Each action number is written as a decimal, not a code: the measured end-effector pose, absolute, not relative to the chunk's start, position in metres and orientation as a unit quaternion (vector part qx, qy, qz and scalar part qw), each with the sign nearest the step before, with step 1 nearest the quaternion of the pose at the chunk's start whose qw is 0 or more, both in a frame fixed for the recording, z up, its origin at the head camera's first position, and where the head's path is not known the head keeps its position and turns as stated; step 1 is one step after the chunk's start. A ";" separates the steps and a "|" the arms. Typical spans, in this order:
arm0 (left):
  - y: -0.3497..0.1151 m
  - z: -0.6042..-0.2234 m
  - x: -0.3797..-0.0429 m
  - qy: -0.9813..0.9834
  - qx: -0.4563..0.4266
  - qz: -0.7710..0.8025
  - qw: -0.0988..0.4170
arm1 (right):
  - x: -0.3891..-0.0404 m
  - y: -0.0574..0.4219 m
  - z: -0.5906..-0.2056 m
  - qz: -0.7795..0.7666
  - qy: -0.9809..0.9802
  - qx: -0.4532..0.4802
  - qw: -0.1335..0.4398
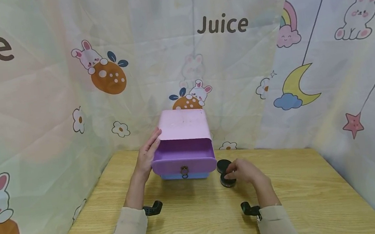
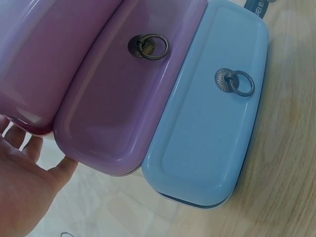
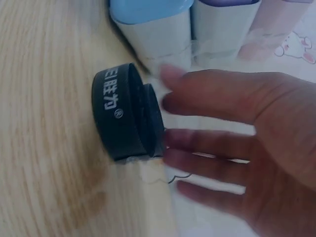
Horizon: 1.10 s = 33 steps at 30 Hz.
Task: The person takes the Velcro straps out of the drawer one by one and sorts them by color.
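Note:
A small drawer cabinet [image 1: 183, 123] with a pink top stands on the table. Its upper drawer [image 1: 184, 167] is pulled out, showing a purple inside. In the left wrist view a purple drawer [image 2: 116, 98] and a blue drawer [image 2: 205, 108] carry metal ring pulls. My left hand [image 1: 146, 157] rests against the cabinet's left side, fingers fairly straight. Right of the cabinet sit two short, round black rolls; the nearer roll [image 1: 228, 181] adjoins the farther one [image 1: 223, 165]. My right hand [image 3: 227, 143] reaches beside the white-lettered roll [image 3: 118, 116], fingers loosely extended; contact is unclear.
The wooden table [image 1: 287, 183] has a patterned curtain [image 1: 152, 59] behind it and at both sides. Black camera mounts are worn at the left wrist [image 1: 154, 208] and right wrist [image 1: 250, 209].

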<state>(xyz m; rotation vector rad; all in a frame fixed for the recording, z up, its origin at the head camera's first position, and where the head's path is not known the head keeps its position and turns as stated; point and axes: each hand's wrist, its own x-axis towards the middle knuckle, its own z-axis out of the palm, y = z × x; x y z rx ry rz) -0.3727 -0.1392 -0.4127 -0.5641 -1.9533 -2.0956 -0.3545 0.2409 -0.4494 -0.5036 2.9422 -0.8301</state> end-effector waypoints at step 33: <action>-0.139 -0.414 -0.374 -0.662 -0.190 -0.717 0.107 | -0.296 0.186 -0.360 -0.328 0.828 -0.307 -0.336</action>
